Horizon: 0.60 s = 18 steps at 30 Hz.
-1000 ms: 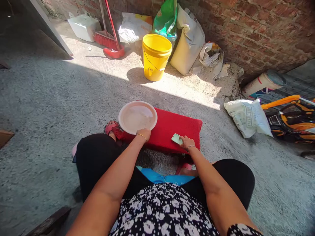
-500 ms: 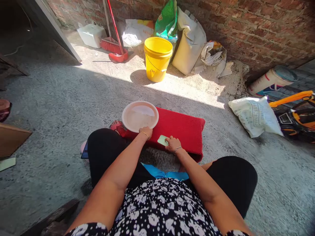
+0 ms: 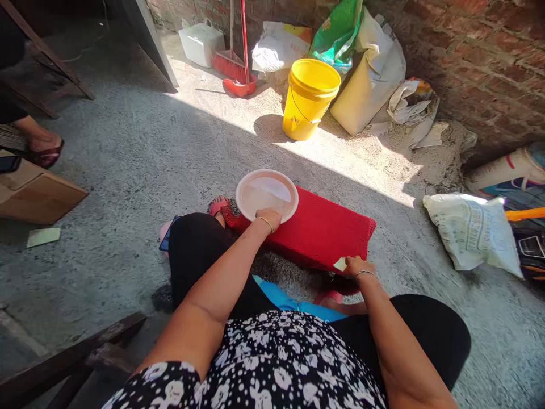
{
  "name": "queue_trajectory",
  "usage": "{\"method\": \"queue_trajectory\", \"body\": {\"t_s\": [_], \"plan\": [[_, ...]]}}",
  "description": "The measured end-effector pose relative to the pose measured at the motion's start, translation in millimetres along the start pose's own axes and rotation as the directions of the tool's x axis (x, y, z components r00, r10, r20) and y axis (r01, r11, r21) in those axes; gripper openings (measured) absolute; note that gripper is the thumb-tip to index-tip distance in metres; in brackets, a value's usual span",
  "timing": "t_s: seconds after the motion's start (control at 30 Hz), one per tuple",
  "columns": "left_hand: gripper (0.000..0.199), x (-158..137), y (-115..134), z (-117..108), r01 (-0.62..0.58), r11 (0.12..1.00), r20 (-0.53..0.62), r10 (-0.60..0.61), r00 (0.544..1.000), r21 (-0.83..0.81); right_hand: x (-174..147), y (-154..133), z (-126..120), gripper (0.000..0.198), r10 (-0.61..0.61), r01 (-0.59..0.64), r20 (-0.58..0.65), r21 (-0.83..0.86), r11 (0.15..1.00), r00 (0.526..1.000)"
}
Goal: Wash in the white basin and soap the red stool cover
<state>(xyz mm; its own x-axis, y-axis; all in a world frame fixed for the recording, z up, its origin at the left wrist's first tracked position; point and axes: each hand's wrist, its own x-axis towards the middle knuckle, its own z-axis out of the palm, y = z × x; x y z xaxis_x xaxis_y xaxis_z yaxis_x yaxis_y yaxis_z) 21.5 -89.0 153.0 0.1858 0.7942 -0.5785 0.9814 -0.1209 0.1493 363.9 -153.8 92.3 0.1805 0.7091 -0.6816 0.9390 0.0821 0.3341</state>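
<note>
Pale piece (image 3: 340, 264) moved right | near edge of red cloth (image 3: 330, 227) | floor (image 3: 400, 258) alongside

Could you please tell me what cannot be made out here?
In the head view:
Pale green piece: one end covered by the right hand.
Pale basin: part of its near rim covered by the left hand.
Yellow bucket: bottom hidden by its near wall.
Printed sack: lettering too small.
Black-and-orange machine: cut off by the right edge.

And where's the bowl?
In the head view, the bowl is near centre, at the left end of the red cloth, with the left hand gripping its near rim.
</note>
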Motion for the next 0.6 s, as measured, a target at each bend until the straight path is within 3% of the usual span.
{"method": "queue_trajectory", "body": {"t_s": [0.1, 0.23, 0.3, 0.37, 0.47, 0.6], "plan": [[0.044, -0.4, -7.0, 2.4, 0.027, 1.000, -0.019, -0.027, 0.999, -0.016, -8.8, -55.3, -28.6, 0.044, -0.190, 0.192, -0.111, 0.011, 0.981, 0.976], [0.041, 4.1, -12.5, 13.2, 0.044, 0.998, 0.029, -0.043, 0.999, -0.035, -17.4, -155.4, -59.8, 0.045, -0.462, 0.469, -0.250, -0.035, 0.883, 0.851], [0.040, 6.6, -14.1, 17.6, 0.040, 0.998, 0.053, -0.038, 0.998, -0.037, -17.5, -194.8, -66.1, 0.047, -0.515, 0.524, -0.293, -0.054, 0.850, 0.806], [0.041, 8.9, -15.0, 20.0, 0.030, 0.999, 0.061, -0.028, 0.998, -0.034, -14.0, -215.5, -66.0, 0.050, -0.532, 0.542, -0.299, -0.058, 0.839, 0.792], [0.041, 11.9, -13.3, 20.1, 0.023, 0.998, 0.059, -0.020, 0.998, -0.051, -3.4, -201.1, -54.9, 0.050, -0.513, 0.522, -0.281, -0.050, 0.852, 0.811], [0.043, 15.8, -5.3, 18.9, 0.016, 0.995, 0.061, -0.010, 0.998, -0.098, 9.9, -109.3, -23.7, 0.049, -0.350, 0.357, -0.219, -0.007, 0.934, 0.911]]}}
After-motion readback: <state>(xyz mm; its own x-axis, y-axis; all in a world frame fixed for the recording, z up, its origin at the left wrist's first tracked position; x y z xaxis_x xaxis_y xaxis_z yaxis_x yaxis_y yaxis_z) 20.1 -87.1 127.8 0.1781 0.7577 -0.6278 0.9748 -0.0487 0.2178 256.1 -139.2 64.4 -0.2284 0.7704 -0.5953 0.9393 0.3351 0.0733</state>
